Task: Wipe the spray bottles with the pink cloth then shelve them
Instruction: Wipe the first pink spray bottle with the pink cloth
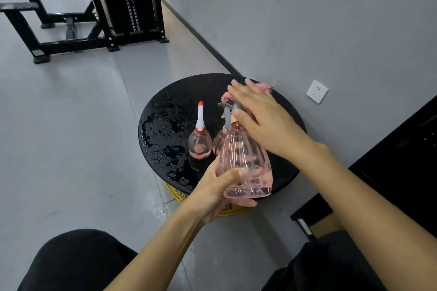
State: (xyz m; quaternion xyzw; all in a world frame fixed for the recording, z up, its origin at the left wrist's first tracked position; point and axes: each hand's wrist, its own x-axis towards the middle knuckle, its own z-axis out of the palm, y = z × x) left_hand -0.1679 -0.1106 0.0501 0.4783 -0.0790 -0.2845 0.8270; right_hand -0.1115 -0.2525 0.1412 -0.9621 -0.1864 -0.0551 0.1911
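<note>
Because the ribbed pink spray bottle (246, 163) looks like thin, nearly empty plastic, it is probably handling light, a little flexible and slick, so the left hand (217, 194) is gripping it sensibly, closed low around the wide base just over the near edge of the round black stool top (165, 125). The right hand (262, 118) is reaching above the trigger head with fingers spread, lying over the pink cloth (263, 87) near the far edge. Two smaller bottles are standing mid-top: a nozzle-tipped bottle (200, 142) and another behind the held one (218, 143).
</note>
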